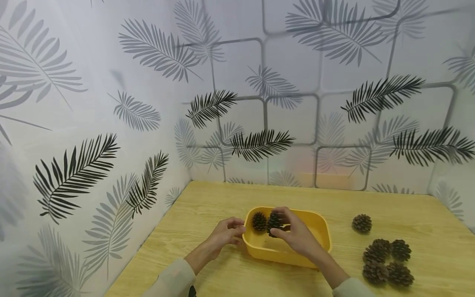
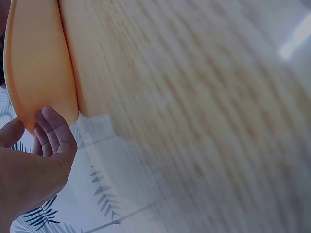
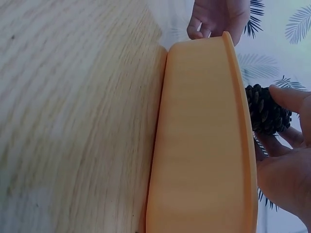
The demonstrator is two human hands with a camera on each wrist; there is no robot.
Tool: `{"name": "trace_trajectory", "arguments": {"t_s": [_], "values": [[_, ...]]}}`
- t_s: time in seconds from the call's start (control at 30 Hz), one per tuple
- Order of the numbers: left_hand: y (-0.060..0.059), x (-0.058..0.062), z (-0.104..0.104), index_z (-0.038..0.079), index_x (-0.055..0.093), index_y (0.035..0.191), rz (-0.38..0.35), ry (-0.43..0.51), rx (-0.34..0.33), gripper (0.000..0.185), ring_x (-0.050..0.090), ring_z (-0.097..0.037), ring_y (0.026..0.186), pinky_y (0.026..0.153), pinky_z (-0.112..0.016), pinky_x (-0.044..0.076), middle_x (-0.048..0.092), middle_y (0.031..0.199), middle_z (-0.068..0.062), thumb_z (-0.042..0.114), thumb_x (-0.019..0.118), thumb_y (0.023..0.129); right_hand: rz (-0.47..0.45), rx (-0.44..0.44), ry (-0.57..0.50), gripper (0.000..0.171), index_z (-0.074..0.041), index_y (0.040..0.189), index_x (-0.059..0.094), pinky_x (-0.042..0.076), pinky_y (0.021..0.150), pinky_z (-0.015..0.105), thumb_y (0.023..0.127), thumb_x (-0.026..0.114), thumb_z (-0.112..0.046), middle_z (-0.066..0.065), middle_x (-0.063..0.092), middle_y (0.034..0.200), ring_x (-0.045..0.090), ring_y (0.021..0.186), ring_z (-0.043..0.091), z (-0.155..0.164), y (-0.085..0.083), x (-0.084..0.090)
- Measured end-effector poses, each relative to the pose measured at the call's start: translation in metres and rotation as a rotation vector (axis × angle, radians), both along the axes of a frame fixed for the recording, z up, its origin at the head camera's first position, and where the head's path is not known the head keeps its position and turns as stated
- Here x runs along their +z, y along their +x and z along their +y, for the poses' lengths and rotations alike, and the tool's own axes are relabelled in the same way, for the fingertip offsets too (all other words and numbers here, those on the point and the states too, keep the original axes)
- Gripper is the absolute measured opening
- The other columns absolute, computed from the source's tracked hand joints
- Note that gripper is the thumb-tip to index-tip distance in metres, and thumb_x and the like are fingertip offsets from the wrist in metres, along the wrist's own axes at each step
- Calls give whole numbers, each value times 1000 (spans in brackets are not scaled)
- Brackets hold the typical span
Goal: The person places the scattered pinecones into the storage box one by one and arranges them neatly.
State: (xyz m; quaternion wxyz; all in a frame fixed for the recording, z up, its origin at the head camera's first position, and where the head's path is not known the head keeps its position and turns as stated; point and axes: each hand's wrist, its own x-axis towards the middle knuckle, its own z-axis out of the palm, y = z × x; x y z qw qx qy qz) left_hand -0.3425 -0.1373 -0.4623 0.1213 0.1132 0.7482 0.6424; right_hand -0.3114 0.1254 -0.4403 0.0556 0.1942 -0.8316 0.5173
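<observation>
One dark brown pine cone [image 1: 273, 223], rough with layered scales, is pinched between the thumb and fingers of the right hand [image 1: 298, 235] in the head view, within the outline of a yellow box [image 1: 278, 256]. A second cone [image 1: 259, 221] lies in the box's left end, just beside it. Loosely bent fingers of the left hand [image 1: 223, 233] touch the outside of that end. The box has rounded corners, and its floor runs on to the right of the pinched cone. Wood-grained tabletop [image 1: 219, 198] separates the box from a lone cone [image 1: 361, 223] and a cone cluster [image 1: 375, 272] at the right; the table's left edge is well apart from the box.

The left wrist view brings out the box's smooth outer wall, the left fingertips against its corner; whether the thumb bears on the rim, I cannot tell.

The right wrist view, from the side, adds height: much of the pinched cone stands above the rim, thumb on one flank, fingers on the other. The wall hides the box's inside here.
</observation>
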Motion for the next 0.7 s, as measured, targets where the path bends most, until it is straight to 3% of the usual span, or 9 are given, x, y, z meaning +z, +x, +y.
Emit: {"name": "trace_trajectory", "arguments": {"t_s": [0.4,0.57,0.7], "values": [[2,0,1,-5,59,134,-3,-9,12,38,66,-19,91,83,-43,63,62,113,-13,15,67,103,-7,27,-8,41,-4,142,57,54,101,53,103,67,-16,18,61,139,58,127,38,-10,0,-5],[0,-2,1,-4,61,133,-4,-12,24,35,66,-19,92,82,-41,64,62,112,-12,15,67,103,47,78,-2,32,-1,135,59,56,96,52,104,63,-7,22,65,130,63,118,41,-12,-1,-7],[0,-1,2,-5,61,133,-5,-16,31,35,66,-19,92,81,-39,64,62,112,-12,14,66,103,49,59,21,30,0,131,62,58,93,49,101,63,1,22,66,127,65,113,40,-14,-2,-10]]}}
